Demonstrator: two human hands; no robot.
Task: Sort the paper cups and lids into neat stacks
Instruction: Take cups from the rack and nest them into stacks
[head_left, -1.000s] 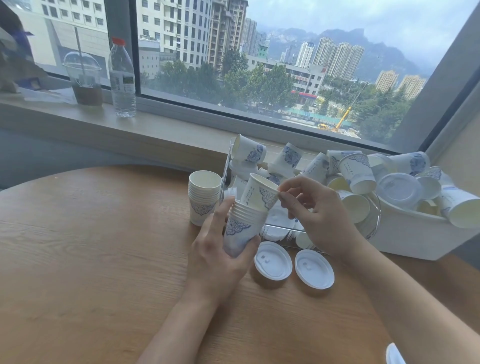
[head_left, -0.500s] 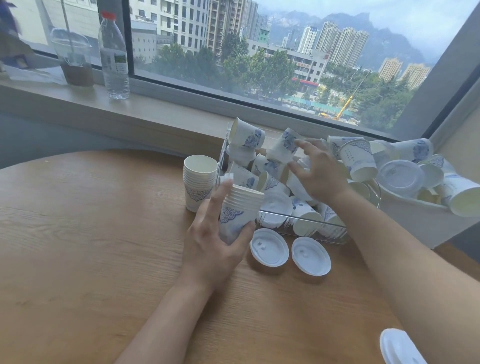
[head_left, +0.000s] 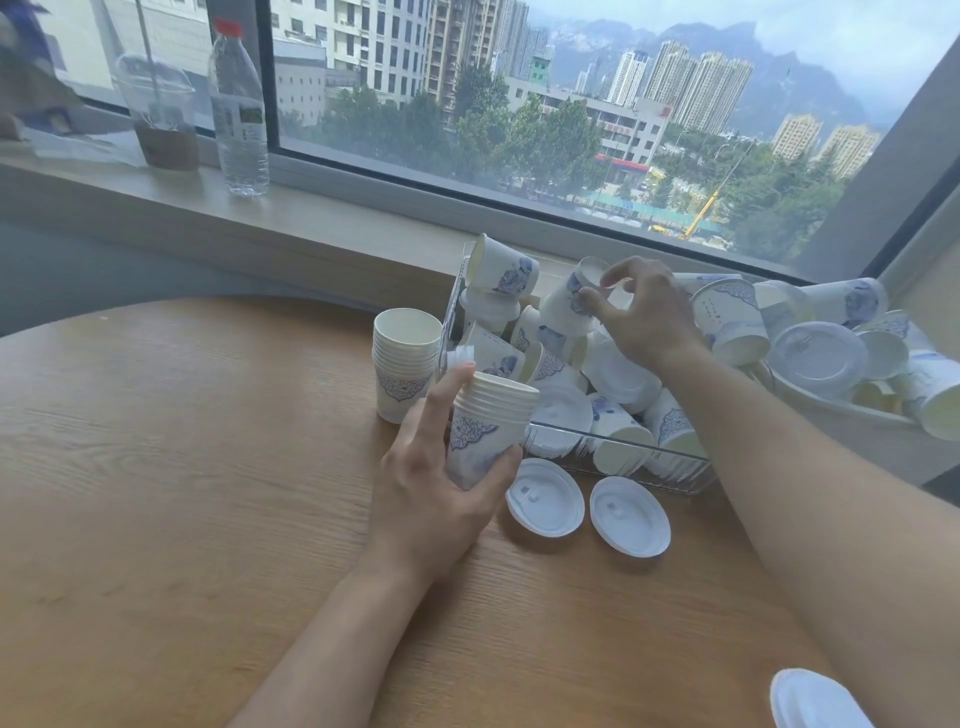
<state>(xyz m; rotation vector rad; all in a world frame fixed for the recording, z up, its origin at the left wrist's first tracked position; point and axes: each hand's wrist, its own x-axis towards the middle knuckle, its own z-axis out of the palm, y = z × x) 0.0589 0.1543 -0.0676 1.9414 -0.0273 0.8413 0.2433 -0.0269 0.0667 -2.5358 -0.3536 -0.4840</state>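
My left hand (head_left: 434, 483) grips a nested stack of white paper cups (head_left: 488, 426) with blue patterns, held tilted above the wooden table. My right hand (head_left: 644, 312) reaches into a clear bin (head_left: 623, 457) heaped with loose cups and lids, its thumb and fingers pinching the base of an upturned cup (head_left: 574, 301). A second cup stack (head_left: 408, 364) stands upright on the table left of the bin. Two white lids (head_left: 545, 496) (head_left: 629, 515) lie flat in front of the bin.
A white tray (head_left: 852, 415) at the right holds more cups and lids. Another lid (head_left: 815, 701) shows at the bottom right edge. On the window sill stand a water bottle (head_left: 239, 109) and a domed plastic drink cup (head_left: 161, 114).
My right hand let go of the cup it was fitting onto the held stack, moved back into the bin and took hold of another cup. The left hand kept the stack.
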